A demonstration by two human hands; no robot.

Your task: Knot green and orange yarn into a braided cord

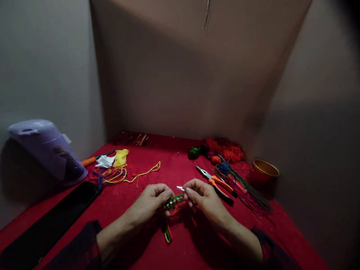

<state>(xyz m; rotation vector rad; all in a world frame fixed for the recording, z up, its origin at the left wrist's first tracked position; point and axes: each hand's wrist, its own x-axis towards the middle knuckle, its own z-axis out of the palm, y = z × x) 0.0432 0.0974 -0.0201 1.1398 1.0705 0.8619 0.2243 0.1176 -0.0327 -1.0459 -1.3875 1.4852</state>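
— What were the hands doing?

— The left hand [150, 200] had its fingers curled in and pressed together, pinching the left end of a small green braided piece [174, 201]. The right hand [204, 197] was pinched onto the other end, with its fingertips drawn close.

— Where did that piece sit?

— Between the two hands, low over the red-covered counter [174, 165] and near its front edge. A loose tail of green and orange thread [168, 234] ran from it and lay on the cloth towards the person.

— Was anything else in the right hand?

— A small shiny metal tip [180, 188] showed just above the piece, by the right thumb. I could not tell what tool it belonged to.

— And round about?

— Orange-handled pliers [218, 183] lay just beside the right hand, nose pointing away and to the left. Past them were a bundle of thin dark wires [250, 189], a heap of orange-red thread [230, 152] and a dark green ball of thread [193, 152]. A red tin with a gold rim [263, 172] stood at the right edge.

— And on the left?

— Well apart from the hands lay a tangle of yellow thread [120, 158]. A lilac plastic jug [46, 148] was tilted by the wall, and a long black tray [53, 221] lay in front of it
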